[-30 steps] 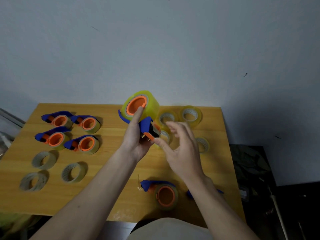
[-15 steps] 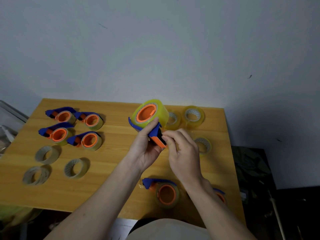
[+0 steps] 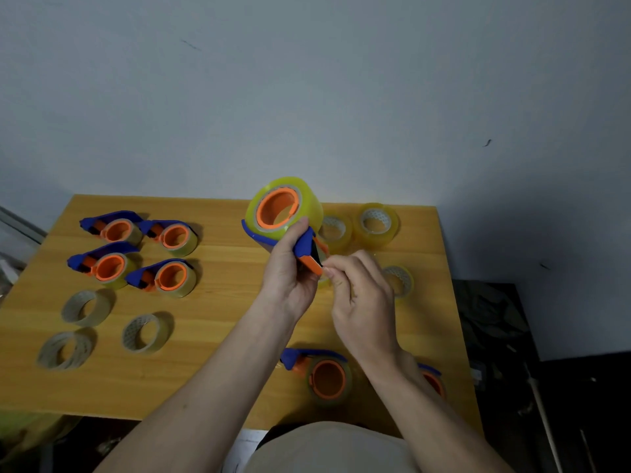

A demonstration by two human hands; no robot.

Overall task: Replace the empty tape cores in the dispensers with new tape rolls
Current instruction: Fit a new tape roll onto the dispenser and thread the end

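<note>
We grip dispenser [image 3: 304,245] w/ left hand [image 3: 290,278], new roll [image 3: 285,208] seated; right hand [image 3: 362,295] fingers [image 3: 336,271] pinch at cutter, prob threading tape end.

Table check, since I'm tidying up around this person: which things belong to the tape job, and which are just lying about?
Belong to the job:
held dispenser with its fresh roll, in the left hand
right hand at its cutter end
spare rolls
empty cores
other dispensers

Just lying about:
dark bag beside the table

head cam | looks forward and down, close over wooden table [image 3: 218,343] | wall behind
</note>
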